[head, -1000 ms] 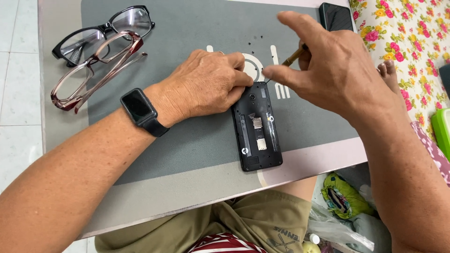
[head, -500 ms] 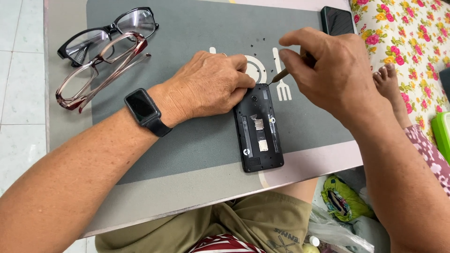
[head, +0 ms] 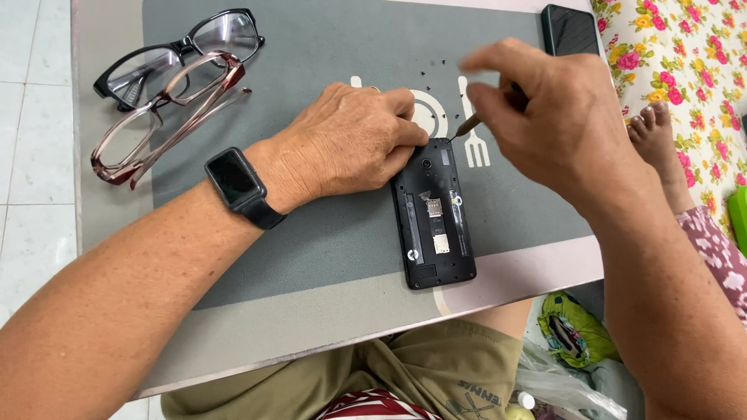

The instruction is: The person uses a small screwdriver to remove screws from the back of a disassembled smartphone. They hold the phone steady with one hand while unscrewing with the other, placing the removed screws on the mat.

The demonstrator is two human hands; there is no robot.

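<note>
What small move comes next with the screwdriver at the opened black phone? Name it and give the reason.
Probably lower the thin screwdriver tip onto the top right corner of the opened black phone and seat it. The right hand holds the tip just above that corner, the left hand pins the phone's top left edge, and tiny black screws already lie on the grey mat.

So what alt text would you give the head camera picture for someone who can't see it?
A person's left hand steadies an opened black phone on a grey mat while the right hand points a small screwdriver at its top edge. Two pairs of glasses lie at the mat's far left.
</note>
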